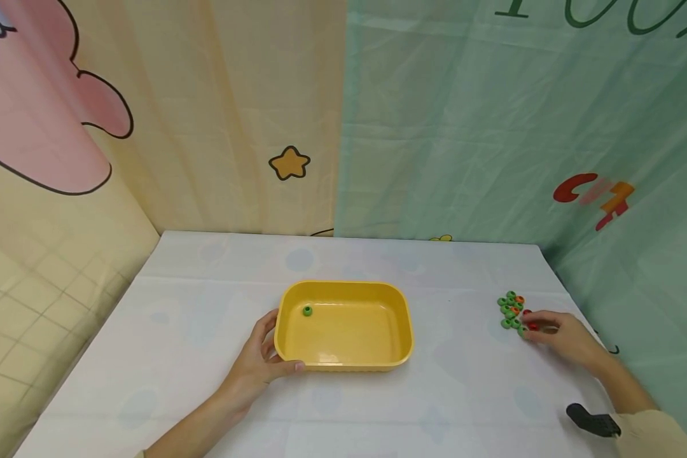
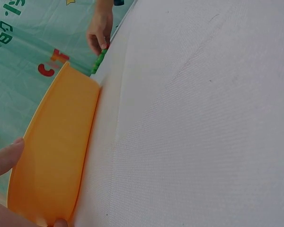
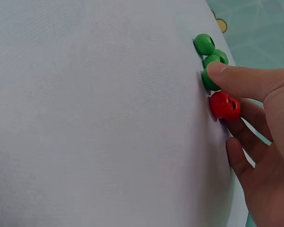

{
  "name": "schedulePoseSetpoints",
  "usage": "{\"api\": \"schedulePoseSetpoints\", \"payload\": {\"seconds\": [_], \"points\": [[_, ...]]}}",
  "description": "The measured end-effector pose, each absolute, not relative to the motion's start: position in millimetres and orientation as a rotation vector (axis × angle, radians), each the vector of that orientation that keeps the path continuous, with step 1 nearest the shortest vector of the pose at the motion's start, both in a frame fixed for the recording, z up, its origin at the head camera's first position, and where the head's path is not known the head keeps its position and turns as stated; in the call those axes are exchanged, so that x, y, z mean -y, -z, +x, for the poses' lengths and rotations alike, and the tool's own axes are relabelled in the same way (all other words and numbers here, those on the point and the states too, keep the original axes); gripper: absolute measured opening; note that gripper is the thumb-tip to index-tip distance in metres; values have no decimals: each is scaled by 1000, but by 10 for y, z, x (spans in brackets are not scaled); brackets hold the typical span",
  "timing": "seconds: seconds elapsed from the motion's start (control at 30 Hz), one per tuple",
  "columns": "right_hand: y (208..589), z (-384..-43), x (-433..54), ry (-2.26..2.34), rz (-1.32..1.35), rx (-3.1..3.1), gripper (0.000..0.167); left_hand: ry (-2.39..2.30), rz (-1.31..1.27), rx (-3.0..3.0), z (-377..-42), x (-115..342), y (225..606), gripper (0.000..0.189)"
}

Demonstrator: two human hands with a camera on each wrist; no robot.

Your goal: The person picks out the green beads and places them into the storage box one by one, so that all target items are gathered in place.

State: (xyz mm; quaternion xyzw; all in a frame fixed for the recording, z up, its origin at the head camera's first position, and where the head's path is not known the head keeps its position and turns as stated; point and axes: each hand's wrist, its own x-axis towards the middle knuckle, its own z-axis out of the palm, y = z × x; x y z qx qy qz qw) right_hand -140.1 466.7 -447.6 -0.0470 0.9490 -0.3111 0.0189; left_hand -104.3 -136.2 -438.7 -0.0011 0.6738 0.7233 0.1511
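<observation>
A yellow rectangular tray (image 1: 343, 367) stands on the table with one green bead (image 1: 307, 311) inside, near its back left corner. My left hand (image 1: 257, 362) grips the tray's left end, thumb at the front rim and fingers along the side. At the right of the table, my right hand (image 1: 567, 337) reaches into a group of green beads (image 1: 506, 323), with orange beads (image 1: 519, 299) and red beads (image 3: 221, 105) among them. Its thumb (image 3: 236, 79) overlaps a green bead in the right wrist view, while the other fingers lie loosely spread behind the red beads.
A white cloth with faint blue spots covers the table (image 1: 458, 394). Printed curtains (image 1: 435, 140) hang behind it and at both sides. A black strap end (image 1: 592, 421) sticks out by the right sleeve (image 1: 655, 436).
</observation>
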Motion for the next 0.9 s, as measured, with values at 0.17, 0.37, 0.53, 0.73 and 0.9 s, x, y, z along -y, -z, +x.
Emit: {"api": "schedulePoseSetpoints", "payload": {"seconds": [0.17,0.37,0.53,0.73,0.9], "points": [[4542,-1384,-4666,903,-130,-3016,35,-2085,13,-1933,-1039,1362,4375,109],[4613,-1383,-4655,872,-143,-3092,28,-2086,25,-1942,-1037,1363,4376,109],[4630,-1396,-4648,860,-113,-3106,30,-2079,0,-1943,-1041,1359,4388,108],[4569,-1400,-4614,887,-90,-3084,35,-2078,-10,-1946,-1045,1360,4387,108],[4500,-1414,-4588,906,-128,-3093,33,-2074,3,-1953,-1044,1364,4376,108]]}}
